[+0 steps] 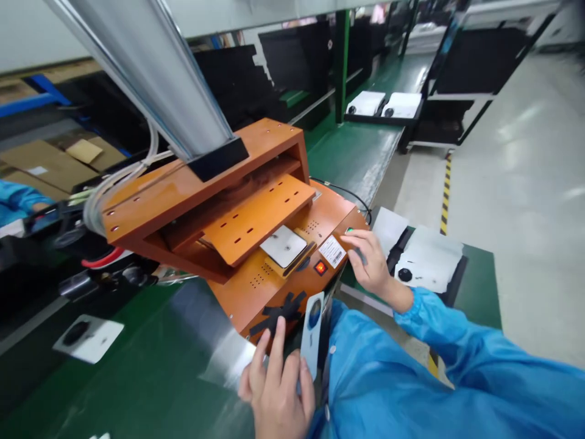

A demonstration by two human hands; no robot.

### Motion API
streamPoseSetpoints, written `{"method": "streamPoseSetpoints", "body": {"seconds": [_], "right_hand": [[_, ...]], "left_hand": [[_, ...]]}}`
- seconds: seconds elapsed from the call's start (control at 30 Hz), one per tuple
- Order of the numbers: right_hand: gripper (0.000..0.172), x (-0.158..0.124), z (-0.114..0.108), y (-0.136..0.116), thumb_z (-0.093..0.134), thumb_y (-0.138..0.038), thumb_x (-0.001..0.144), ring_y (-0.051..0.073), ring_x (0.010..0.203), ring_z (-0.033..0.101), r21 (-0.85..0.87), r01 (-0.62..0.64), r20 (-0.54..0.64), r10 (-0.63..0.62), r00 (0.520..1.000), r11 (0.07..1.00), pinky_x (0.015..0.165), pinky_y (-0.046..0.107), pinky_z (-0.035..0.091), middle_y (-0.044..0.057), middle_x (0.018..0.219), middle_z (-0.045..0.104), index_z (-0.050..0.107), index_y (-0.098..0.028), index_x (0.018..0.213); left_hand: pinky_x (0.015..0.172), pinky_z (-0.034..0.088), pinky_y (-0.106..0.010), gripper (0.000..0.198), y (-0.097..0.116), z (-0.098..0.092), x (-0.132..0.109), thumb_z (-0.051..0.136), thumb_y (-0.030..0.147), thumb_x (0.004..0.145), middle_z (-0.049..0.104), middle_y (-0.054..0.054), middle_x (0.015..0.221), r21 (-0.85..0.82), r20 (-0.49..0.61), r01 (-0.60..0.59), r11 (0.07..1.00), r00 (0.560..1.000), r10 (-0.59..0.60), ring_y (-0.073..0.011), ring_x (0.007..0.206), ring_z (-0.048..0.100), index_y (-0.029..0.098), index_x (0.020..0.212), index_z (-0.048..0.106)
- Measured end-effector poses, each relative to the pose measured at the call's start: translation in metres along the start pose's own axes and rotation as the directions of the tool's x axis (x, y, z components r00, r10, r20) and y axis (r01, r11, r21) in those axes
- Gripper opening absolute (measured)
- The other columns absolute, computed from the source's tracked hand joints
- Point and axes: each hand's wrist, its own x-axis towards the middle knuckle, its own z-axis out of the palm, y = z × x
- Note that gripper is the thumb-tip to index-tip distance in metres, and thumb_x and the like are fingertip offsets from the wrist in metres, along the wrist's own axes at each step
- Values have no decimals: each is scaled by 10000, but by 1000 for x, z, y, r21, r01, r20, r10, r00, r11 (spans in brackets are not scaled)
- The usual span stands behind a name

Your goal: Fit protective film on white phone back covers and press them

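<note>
Blue coat [375,366] is closest. The left hand [281,378] pinches 1 white plate [311,338], 2 fingers stretched out. The right hand [372,268] holds nothing, bent loosely by the green button [350,230]; I can't tell if it pushes. A 2nd plate [284,246] sits in the orange machine [247,294], below a board [260,216]. It looks put in, but I can't tell if its turn is done. The white plate seems left to do. A 3rd plate [94,338] lies on the green bench [150,390], and white piles [429,256] sit on the side table [482,286].
</note>
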Motion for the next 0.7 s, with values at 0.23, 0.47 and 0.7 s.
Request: {"method": "streamPoseSetpoints", "body": {"seconds": [0.23, 0.47, 0.7], "right_hand": [[492, -38, -1, 48, 368, -120, 990, 259, 1053, 562, -183, -55, 35, 62, 997, 982, 902, 449, 493, 129, 1153, 601, 555, -215, 1434], [370, -37, -23, 33, 512, -221, 981, 248, 1025, 581, 73, -60, 60, 56, 997, 995, 901, 442, 515, 118, 1114, 611, 607, -223, 1338], [494, -120, -40, -83, 519, -613, 975, 208, 896, 708, 499, -634, 663, 212, 719, 591, 746, 320, 599, 90, 1014, 722, 629, -179, 1183]], "left_hand": [[1019, 289, -535, 14, -6, 8, 0, 632, 292, 856, 522, -37, 1533, 37, -4, 24, 999, 1000, -23, -396, 1379, 448, 284, 846, 635], [930, 369, -482, 108, 7, -12, 8, 557, 201, 887, 671, -112, 1360, 81, -89, -17, 997, 996, 25, -338, 1240, 571, 228, 783, 566], [944, 404, -465, 156, 45, 7, -10, 544, 137, 892, 752, -79, 1032, -130, -88, -95, 987, 993, 84, -278, 1096, 620, 234, 939, 657]]}}
